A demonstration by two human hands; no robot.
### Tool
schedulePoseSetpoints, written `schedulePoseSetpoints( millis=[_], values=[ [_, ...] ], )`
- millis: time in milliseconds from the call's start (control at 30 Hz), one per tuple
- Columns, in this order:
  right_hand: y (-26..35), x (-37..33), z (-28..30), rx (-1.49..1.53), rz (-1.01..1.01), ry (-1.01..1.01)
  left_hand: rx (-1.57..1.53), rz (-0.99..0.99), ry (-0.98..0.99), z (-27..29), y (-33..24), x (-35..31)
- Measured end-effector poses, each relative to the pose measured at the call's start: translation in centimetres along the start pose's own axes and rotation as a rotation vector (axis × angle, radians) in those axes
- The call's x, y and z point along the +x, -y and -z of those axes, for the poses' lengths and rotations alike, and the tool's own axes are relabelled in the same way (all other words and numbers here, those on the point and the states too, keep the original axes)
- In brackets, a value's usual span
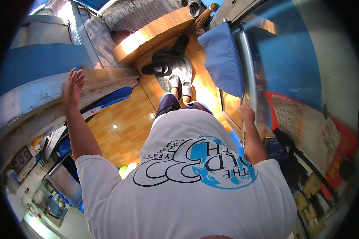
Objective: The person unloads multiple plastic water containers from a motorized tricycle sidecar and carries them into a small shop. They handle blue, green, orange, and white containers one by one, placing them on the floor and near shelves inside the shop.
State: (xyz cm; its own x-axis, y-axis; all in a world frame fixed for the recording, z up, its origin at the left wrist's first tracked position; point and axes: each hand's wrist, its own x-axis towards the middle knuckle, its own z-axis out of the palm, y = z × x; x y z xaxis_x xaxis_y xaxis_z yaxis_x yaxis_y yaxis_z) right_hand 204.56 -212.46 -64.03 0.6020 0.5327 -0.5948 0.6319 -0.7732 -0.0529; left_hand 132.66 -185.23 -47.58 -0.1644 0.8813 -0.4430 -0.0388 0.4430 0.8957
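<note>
My left hand (74, 87) is raised at the left, palm up with its fingers stretched out, and holds nothing. It is beside a worn grey-white ledge (44, 93), and I cannot tell if it touches it. On the right, my right hand (247, 114) is closed at the edge of a metal-framed door (248, 59). Its fingers are partly hidden, so the exact part of the door it grips is unclear. A blue cloth (223, 55) hangs over the door just beyond this hand.
My feet, in grey slippers (174, 82), stand on a round mat (184, 67). Black slippers (155, 69) lie around it. Ahead is a wooden step (155, 32), with a straw broom (206, 15) at its right end. A red-edged sheet (303, 123) is at the right.
</note>
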Motion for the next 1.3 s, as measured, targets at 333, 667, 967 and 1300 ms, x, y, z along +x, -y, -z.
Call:
schedulePoseSetpoints(
  millis=[333,667,967,1300],
  values=[
    [-0.5,0.1,0.2,-0.009,0.009,-0.029,0.035,-0.021,-0.041,-0.5,0.0,0.1],
    [-0.3,-0.6,0.4,0.037,0.016,-0.005,0.030,-0.016,-0.071,-0.6,-0.1,0.0],
    [-0.8,0.3,1.6,0.016,0.013,0.035,0.051,-0.016,-0.031,-0.1,0.3,0.3],
    [-2.3,1.0,1.0,-0.033,0.076,-0.065,0.058,-0.038,-0.059,-0.6,0.0,-0.1]
  ],
)
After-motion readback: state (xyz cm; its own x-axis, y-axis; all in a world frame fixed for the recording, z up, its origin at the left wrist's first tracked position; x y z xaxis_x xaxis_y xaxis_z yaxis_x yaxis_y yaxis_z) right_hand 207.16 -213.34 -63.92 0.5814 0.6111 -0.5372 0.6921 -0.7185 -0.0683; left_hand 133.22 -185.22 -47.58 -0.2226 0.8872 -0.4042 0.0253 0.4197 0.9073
